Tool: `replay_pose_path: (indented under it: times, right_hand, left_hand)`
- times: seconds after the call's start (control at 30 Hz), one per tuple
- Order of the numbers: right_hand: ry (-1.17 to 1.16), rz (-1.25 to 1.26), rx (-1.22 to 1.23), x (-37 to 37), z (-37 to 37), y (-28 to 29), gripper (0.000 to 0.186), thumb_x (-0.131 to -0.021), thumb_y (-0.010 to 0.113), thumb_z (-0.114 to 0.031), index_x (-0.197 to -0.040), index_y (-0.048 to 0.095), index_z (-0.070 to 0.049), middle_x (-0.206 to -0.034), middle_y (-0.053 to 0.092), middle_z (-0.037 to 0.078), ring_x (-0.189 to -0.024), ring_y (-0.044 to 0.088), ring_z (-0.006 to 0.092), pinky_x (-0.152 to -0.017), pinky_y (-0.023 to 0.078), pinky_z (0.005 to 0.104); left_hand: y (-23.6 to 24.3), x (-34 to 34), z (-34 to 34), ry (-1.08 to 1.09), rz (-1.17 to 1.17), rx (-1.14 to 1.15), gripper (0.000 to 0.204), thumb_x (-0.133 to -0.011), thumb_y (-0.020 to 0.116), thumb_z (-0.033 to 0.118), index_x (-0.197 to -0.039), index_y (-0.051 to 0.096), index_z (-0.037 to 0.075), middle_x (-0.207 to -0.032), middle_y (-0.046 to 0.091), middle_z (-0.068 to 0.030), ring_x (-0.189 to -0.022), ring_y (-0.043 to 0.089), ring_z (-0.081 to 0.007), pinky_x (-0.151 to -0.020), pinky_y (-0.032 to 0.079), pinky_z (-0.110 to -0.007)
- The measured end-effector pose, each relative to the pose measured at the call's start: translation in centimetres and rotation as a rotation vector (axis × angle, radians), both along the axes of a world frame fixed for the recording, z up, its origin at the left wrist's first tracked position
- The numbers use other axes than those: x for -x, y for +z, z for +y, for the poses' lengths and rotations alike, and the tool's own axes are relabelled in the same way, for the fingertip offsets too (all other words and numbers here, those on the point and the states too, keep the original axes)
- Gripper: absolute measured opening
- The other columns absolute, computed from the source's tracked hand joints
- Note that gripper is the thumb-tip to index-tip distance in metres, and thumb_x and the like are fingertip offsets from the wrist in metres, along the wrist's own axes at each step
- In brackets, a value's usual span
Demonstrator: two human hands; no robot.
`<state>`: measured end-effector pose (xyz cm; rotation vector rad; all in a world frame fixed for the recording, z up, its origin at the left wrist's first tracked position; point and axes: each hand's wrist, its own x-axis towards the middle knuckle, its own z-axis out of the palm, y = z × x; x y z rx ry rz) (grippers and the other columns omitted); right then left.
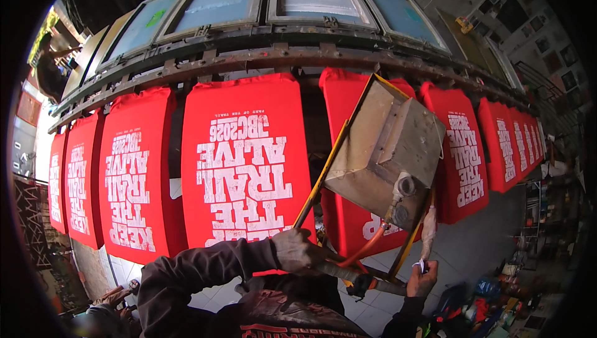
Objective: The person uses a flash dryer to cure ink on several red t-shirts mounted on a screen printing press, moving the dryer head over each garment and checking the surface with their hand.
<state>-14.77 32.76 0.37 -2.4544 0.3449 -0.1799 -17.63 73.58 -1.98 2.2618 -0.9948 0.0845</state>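
My left hand (297, 251) grips the long handle (348, 273) of a square metal box-shaped heater (384, 151), which hangs tilted over a red shirt (348, 114) on a printing pallet. An orange hose (367, 246) runs from the handle up to the box. My right hand (423, 277) holds the lower end of a pale wrapped cord or rag (428, 232) beside the frame's right bar. Next to it on the left lies a red shirt with white block lettering (242, 164).
A row of red printed shirts on pallets curves from far left (130, 176) to far right (497, 145). Above them runs a metal carousel rail (249, 58) with blue screen frames (217, 2). The tiled floor (472, 245) lies below; clutter stands at the lower right (497, 300).
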Motion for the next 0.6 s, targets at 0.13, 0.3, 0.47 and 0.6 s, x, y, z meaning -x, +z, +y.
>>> replay_pose_path:
  times: [0.13,0.3,0.47,0.6]
  right_hand:
    - [0.039,-0.021,0.052,0.3,0.4,0.2,0.018,-0.081,0.063,-0.004,-0.095,0.05,-0.002,-0.079,0.055,0.01,-0.072,0.056,0.0215,-0.071,0.049,0.0373]
    - [0.013,0.019,0.006,0.0,1.1,0.6,0.018,-0.081,0.063,-0.006,-0.091,0.049,-0.002,-0.08,0.054,0.011,-0.074,0.055,0.0245,-0.074,0.048,0.0383]
    - [0.045,-0.006,-0.006,0.1,0.7,-0.1,0.018,-0.081,0.064,-0.006,-0.091,0.05,-0.001,-0.081,0.053,0.01,-0.074,0.055,0.0235,-0.073,0.047,0.0372]
    - [0.055,-0.01,-0.037,0.3,1.0,0.0,0.018,-0.081,0.064,-0.006,-0.091,0.05,-0.001,-0.081,0.053,0.009,-0.075,0.054,0.022,-0.073,0.047,0.0359]
  left_hand:
    - [0.8,-0.3,0.3,0.043,0.024,0.007,0.035,-0.084,0.074,0.049,-0.1,0.075,0.018,-0.064,0.066,-0.0048,-0.061,0.063,-0.0282,-0.056,0.052,-0.042]
    - [-0.7,0.0,0.4,0.003,-0.003,-0.065,0.036,-0.084,0.073,0.051,-0.096,0.076,0.017,-0.065,0.067,-0.0044,-0.064,0.062,-0.0273,-0.06,0.051,-0.04]
    - [0.4,-0.3,0.6,0.01,-0.048,-0.014,0.029,-0.081,0.078,0.042,-0.092,0.076,0.016,-0.07,0.069,-0.0038,-0.062,0.064,-0.0267,-0.054,0.051,-0.041]
    - [-1.3,-0.1,1.0,0.05,-0.059,-0.123,0.035,-0.076,0.078,0.05,-0.075,0.074,0.015,-0.068,0.068,-0.0042,-0.068,0.064,-0.0274,-0.06,0.051,-0.04]
